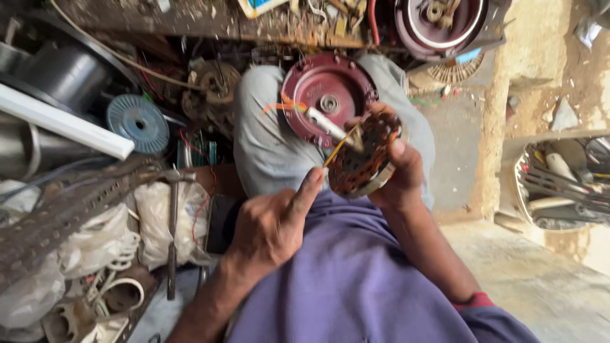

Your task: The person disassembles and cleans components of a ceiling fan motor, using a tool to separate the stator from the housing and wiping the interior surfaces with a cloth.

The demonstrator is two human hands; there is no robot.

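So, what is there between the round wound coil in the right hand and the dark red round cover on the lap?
In the head view, a white sleeved wire with orange leads spans from the stator to the red cover.

I count two hands, left (270,228) and right (397,168), and one wound stator (363,155) between them. Two maroon motor covers, one on the lap (327,98) and one above (438,25). One blue disc (138,122), one hammer (173,222).

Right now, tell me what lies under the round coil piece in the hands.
Under the coil piece sits a dark red round cover on the grey-trousered lap. The cover's lower right edge is hidden by it.
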